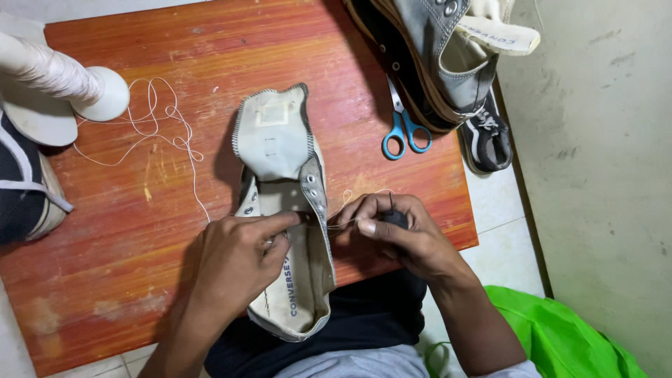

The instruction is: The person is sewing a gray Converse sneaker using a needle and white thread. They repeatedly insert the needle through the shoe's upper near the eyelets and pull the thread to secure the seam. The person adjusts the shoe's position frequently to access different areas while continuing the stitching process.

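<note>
Grey canvas shoe (283, 210) lies on the red wooden board (140, 231); left hand (238, 259) pinches its eyelet edge; right hand (395, 231) grips a dark tool, white thread (161, 126) trailing from the spool (63, 73); blue scissors (402, 129) nearby

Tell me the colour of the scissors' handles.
Blue, seen in the head view: the scissors lie on the wooden board.

This looks like a small shoe-mending corner. A low red wooden bench (140, 231) sits on a pale tiled floor (500, 203) by a plain wall (595, 140). Worn shoes (434, 63) crowd its far right corner, beside blue scissors (404, 129), and a thread spool (63, 73) lies at its far left corner.
</note>
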